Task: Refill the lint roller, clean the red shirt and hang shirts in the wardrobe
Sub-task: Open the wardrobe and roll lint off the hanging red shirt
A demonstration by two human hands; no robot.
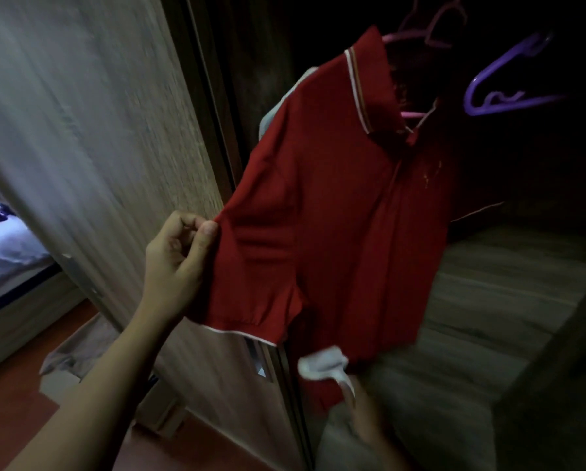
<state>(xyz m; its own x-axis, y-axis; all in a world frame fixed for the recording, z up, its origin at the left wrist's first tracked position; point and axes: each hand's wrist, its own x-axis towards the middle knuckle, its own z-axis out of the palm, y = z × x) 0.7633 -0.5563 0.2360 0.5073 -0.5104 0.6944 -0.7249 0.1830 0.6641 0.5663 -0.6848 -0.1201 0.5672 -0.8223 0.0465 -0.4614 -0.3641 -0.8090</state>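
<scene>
Bed [3, 253]: far left edge of the view, covered in pale sheets, seen past the door.
Floor [23, 396]: reddish-brown, lower left corner.
Grey cloth [81, 345]: crumpled low down beside the foot of the door.
Wardrobe door [91, 113]: wood-grain panel standing open, filling the upper left; blurred.
Left hand [172, 263]: raised in front of the door, fingers curled. Thumb and forefinger pinch the outer edge of the shirt's near sleeve and draw it taut.
Red shirt [335, 205]: polo with a white-trimmed collar and sleeve hem. It hangs at the wardrobe opening, tilted, with the collar uppermost. A pale garment shows just behind its shoulder.
White cloth [322, 367]: small bunched patch at the shirt's lower edge, just above the right hand.
Right hand [366, 423]: low, at the bottom of the shirt. It is blurred and dim, so neither its grip nor what it may hold can be made out.
Pink hanger [407, 36]: inside the collar, carrying the shirt. Further pink hooks rise above it in the dark.
Purple hanger [504, 64]: bare, to the right of the shirt, deeper in the wardrobe.
Wardrobe shelf [488, 294]: wood-grain surface below and to the right of the shirt.
</scene>
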